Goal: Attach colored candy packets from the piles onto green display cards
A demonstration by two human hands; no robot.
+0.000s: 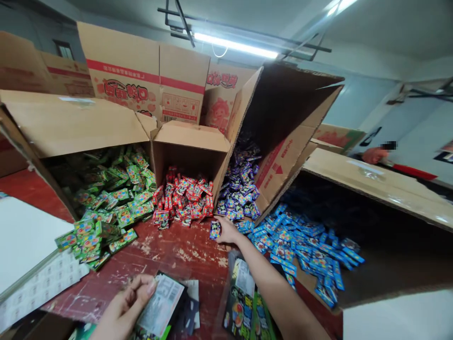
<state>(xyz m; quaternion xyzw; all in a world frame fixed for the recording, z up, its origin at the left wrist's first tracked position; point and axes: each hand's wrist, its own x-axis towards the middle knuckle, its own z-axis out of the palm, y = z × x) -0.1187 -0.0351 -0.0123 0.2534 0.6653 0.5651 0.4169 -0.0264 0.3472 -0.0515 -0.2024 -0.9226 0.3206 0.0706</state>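
My right hand [226, 230] reaches forward over the red table [177, 255] and pinches a small purple packet [214, 229] at the front of the purple pile [239, 189]. My left hand [123, 307] is near the bottom edge, fingers closed on a clear printed bag [161, 304]. Four tipped cardboard boxes spill small packets: green [109, 208] at left, red [184, 198] in the middle, purple beside it, blue [304, 245] at right.
Printed packaging bags [244, 302] lie under my right forearm. White sheets [28, 255] cover the table's left edge. More cardboard boxes [145, 71] are stacked behind. A white surface [396, 316] sits at the lower right.
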